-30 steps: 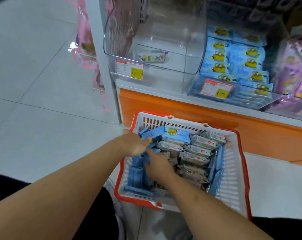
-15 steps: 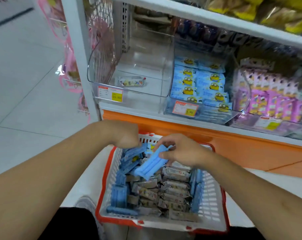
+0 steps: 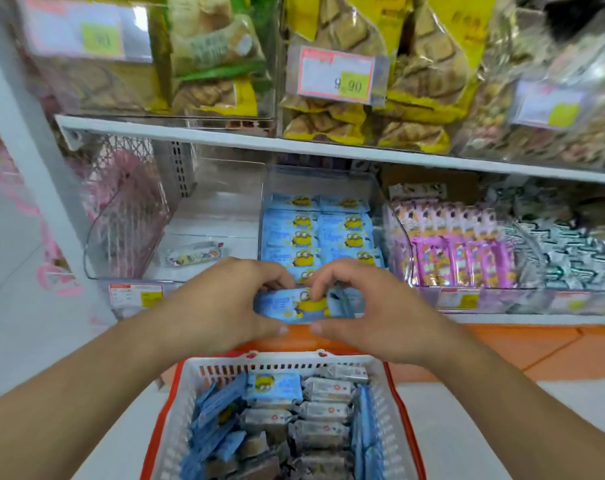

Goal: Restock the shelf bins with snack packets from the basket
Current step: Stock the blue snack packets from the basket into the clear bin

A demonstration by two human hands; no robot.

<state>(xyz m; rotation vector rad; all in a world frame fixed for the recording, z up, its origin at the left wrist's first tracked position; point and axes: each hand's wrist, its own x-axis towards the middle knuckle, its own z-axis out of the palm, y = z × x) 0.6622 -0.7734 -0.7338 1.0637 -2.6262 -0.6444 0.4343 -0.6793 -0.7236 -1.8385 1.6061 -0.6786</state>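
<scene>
Head view: left hand and right hand both grip one blue snack packet, fingers curled over its top edge, thumbs below. Packet held at front of middle clear bin of matching blue packets. Basket below, near, holds blue and grey packets.

White shelf, clear bins, floor basket
</scene>
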